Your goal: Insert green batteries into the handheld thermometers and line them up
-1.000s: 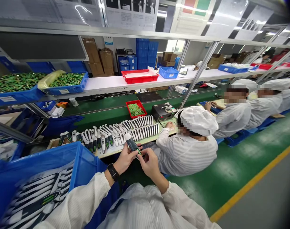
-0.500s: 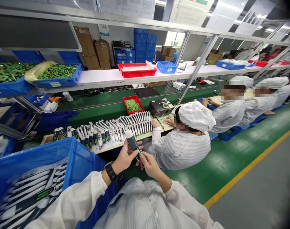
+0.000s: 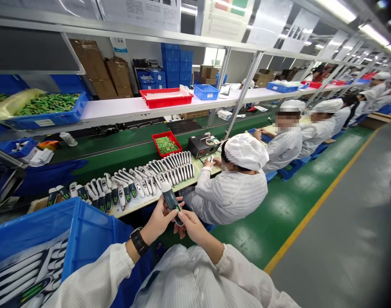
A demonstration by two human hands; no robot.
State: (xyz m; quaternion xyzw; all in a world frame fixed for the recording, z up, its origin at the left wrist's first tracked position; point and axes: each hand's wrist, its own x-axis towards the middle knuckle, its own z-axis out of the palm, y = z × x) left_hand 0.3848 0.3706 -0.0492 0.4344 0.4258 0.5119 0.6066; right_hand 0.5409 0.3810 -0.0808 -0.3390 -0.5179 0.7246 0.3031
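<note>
1. Two hands meet at the centre of the head view, both closed on one handheld device (image 3: pixel 170 200). The left hand (image 3: pixel 157 223) wraps its dark body from the left; the right hand (image 3: pixel 192 227) pinches near its lower end. The white head of the device tilts up and away from the wearer.

2. Between the thumbs lies a green patch (image 3: pixel 177 208) on the dark lower part. It is too small to tell whether this is a loose piece or a fixed one.

3. For good handling, the left hand would best carry the weight, leaving the right fingertips free for fine work at the lower end. Light, even thumb pressure seems wiser than force, and a slight turn towards the wearer would show the green patch better.

4. Just beyond the grip, a row of similar devices (image 3: pixel 121 196) stands close together on a pale board (image 3: pixel 134 209); elbow room there looks tight, so working above its near edge seems safest.

5. Left of the grip and nearer the wearer is a blue bin (image 3: pixel 94 231); to the right, a seated co-worker (image 3: pixel 230 196) is near, so small movements look best.
</note>
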